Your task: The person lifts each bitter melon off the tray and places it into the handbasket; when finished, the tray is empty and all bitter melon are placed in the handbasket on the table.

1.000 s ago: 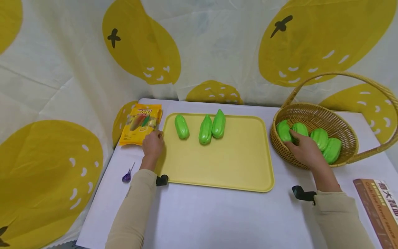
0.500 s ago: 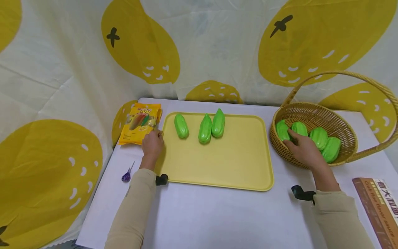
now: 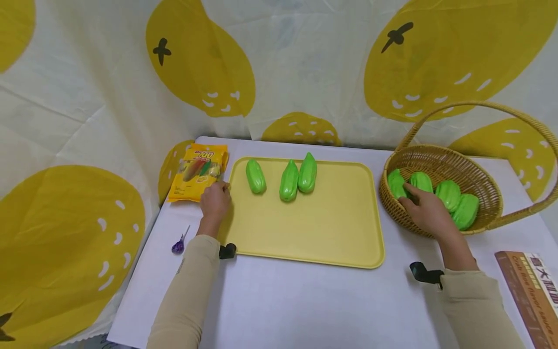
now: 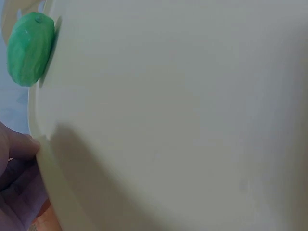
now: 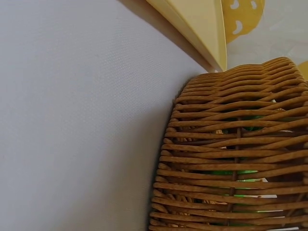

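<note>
On the left, my left hand holds the rim of a yellow tray. In the left wrist view, its thumb lies on the tray's edge, with the other fingers below. Three shiny, ribbed green papayas lie along the tray's far side: a lone papaya, then a middle papaya beside a right papaya. My right hand reaches over the near rim of a wicker basket, thumb and fingers at the leftmost papaya inside. Only the basket's woven side shows in the right wrist view, the hand hidden.
Several papayas sit in the basket, including one at the right; its tall handle arches above. A yellow candy bag and a purple lollipop lie left of the tray. A brown box lies at the right front.
Both hands stay in place, the left at the tray's rim and the right at the papaya in the basket. Only the head view shifts slightly.
</note>
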Tool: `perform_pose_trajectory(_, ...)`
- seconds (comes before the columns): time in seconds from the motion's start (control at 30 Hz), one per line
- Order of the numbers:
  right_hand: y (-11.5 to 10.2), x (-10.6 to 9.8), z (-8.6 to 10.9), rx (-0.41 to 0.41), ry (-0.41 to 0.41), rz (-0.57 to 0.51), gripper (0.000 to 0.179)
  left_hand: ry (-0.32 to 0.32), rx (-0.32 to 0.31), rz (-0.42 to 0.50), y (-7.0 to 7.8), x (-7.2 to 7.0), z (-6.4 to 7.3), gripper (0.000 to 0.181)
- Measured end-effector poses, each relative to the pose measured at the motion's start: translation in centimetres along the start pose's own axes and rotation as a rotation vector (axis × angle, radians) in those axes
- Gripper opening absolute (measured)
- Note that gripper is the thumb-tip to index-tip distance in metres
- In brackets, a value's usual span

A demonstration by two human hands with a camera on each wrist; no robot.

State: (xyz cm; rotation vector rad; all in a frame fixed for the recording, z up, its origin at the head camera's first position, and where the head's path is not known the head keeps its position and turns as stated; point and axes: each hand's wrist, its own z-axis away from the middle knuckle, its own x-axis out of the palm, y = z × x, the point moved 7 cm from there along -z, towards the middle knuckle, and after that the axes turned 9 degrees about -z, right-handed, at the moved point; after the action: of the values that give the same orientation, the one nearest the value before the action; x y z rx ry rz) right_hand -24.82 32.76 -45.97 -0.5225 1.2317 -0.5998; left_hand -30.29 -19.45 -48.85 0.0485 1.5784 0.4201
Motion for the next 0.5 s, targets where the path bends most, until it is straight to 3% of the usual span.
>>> perform_pose_trajectory(0.5, -0.49, -0.35, 0.78, -0.045, -0.003, 0.016, 0.060, -0.024, -0.020, 0.007, 0.21, -0.22, 0.18, 0.027)
